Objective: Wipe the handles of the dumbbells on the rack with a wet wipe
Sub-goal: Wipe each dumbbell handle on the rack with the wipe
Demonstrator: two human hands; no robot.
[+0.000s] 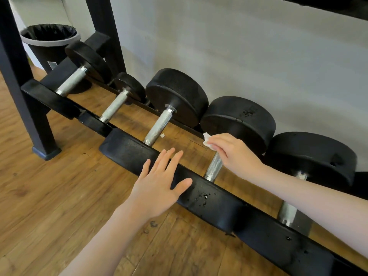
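Pinching crumpled white wipe (207, 140) on knurled steel handle (214, 166), right-hand fingers (220, 143); left-hand fingers (165, 162) spread.

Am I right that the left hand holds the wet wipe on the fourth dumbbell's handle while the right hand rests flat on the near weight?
No, the hands are swapped. The head view shows the right hand pinching the wet wipe on that handle; the left hand rests flat on the near weight.

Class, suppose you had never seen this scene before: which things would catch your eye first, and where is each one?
First, the row of black dumbbells running from upper left to lower right on a low rack by the wall. Next, at centre right, the right hand pinching a white wipe on the fourth dumbbell's handle, while the left hand lies flat on a near weight. A lined bin stands upper left.
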